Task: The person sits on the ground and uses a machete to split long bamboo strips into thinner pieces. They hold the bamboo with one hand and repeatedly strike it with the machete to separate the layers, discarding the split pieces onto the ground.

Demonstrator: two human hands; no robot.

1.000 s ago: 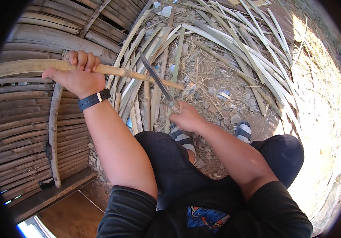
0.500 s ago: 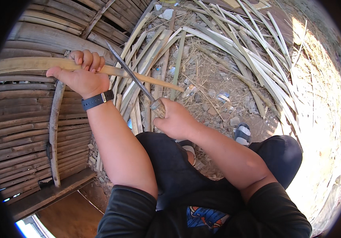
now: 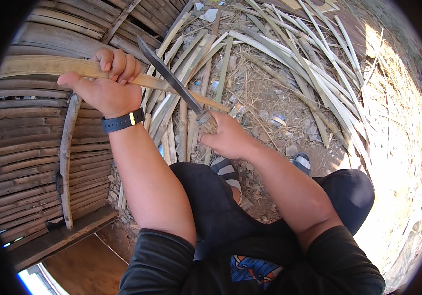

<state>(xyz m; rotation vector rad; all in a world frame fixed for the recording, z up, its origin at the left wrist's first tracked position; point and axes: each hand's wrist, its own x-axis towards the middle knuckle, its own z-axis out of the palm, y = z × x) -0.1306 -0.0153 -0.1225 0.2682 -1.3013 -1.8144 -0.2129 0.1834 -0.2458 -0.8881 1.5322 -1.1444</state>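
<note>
The pale bamboo strip (image 3: 44, 65) runs through the left hand (image 3: 110, 89), fingers curled snugly over it, thumb along its near edge. Across its narrower end slants a knife (image 3: 169, 75), its handle wrapped by the right hand's (image 3: 228, 135) closed fingers. Beneath, split strips (image 3: 319, 81) litter the dirt ground (image 3: 336, 156); a slatted wall (image 3: 29, 164) borders its left edge.

No lettering can be read (the shirt print (image 3: 255, 269) included).
</note>
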